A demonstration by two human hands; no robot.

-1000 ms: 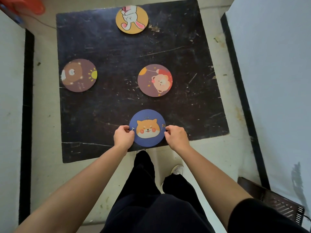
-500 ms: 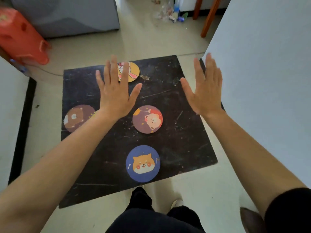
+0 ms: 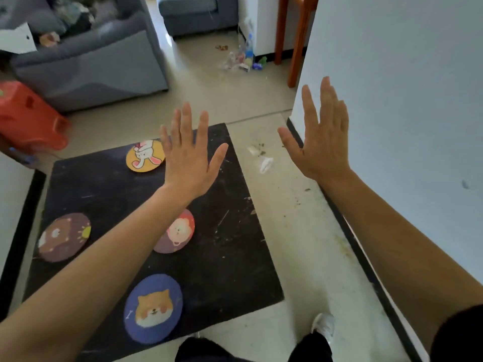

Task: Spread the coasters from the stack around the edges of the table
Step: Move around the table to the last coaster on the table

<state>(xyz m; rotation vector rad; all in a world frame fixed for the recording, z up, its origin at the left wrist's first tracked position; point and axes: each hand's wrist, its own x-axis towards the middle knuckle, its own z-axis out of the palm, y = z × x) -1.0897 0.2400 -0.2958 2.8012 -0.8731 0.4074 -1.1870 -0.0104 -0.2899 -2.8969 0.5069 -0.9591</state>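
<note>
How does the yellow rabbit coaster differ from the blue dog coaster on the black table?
The yellow rabbit coaster lies at the far edge of the black table; the blue dog coaster lies at the near edge. The rabbit one has a yellow ground with a white rabbit; the dog one has a blue ground with an orange dog face. The left hand covers the rabbit coaster's right rim, while the dog coaster shows whole. Both are round and lie flat.

My black scuffed surface (image 3: 230, 257) is showing a yellow rabbit coaster (image 3: 144, 156) upper centre, a brown bear coaster (image 3: 64, 236) left, a blue dog coaster (image 3: 153, 308) at the bottom, and a purple lion coaster (image 3: 177, 232) mid-frame.
</note>
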